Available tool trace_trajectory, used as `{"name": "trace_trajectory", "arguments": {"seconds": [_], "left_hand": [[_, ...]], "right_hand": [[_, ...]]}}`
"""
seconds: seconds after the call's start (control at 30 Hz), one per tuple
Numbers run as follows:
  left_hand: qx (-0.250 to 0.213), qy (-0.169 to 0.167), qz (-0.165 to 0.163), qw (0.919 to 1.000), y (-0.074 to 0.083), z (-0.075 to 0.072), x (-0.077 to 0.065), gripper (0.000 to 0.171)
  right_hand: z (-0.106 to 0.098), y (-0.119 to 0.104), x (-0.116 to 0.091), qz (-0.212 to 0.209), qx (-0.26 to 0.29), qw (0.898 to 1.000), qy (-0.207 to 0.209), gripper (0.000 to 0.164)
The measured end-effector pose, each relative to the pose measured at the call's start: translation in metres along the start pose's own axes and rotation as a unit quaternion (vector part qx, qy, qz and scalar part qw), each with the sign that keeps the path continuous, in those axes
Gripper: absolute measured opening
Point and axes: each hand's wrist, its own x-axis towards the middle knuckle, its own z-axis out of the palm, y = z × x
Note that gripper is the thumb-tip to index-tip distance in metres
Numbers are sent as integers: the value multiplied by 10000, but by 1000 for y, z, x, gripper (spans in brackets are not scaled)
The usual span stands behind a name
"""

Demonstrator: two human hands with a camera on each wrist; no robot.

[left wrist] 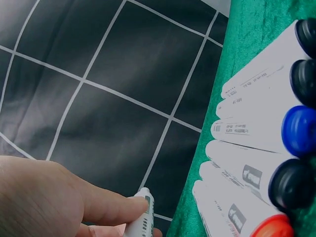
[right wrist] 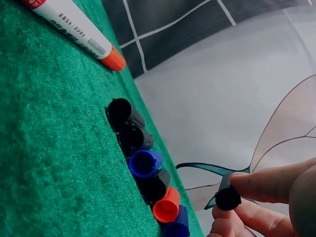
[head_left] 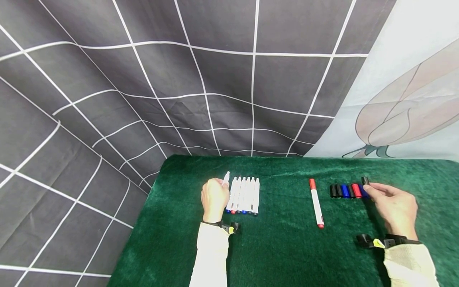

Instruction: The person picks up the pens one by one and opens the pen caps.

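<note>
My left hand [head_left: 214,199] pinches an uncapped white marker [left wrist: 143,217] between thumb and fingers; its lower end is hidden in the hand. Right beside it, several uncapped white markers [head_left: 247,195] lie in a tight row, tips toward the wall, with blue, red and black ends [left wrist: 298,131] toward me. On the other side, my right hand [head_left: 396,205] pinches a black marker cap [right wrist: 228,198] between thumb and fingertips, its open mouth showing in the right wrist view. That cap is at the right end of a row of black, blue and red caps [head_left: 345,191].
A capped red marker [head_left: 317,207] lies alone between the two rows on the green cloth [head_left: 279,247]. Behind the table hangs a dark grid-patterned curtain [head_left: 229,79], with a pale flower-printed cloth [head_left: 394,119] at the right.
</note>
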Motion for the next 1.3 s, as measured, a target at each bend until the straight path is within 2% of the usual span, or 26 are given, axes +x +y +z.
{"name": "trace_trajectory", "arguments": {"seconds": [0.3,0.63,1.03,1.3], "left_hand": [[-23,-168,-11,9999,-3,4,1,12],[77,-209,4,9998,-9,13,4,10],[138,-379,-193,9990,-12,15,4,12],[199,-412,-179,9988,-12,16,3,13]], "right_hand": [[-2,4,3,78,-73,9999,-43,65],[-4,10,6,81,-108,9999,-56,66],[-1,13,12,159,-325,9993,-38,61],[2,15,13,387,-232,9990,-47,61]]}}
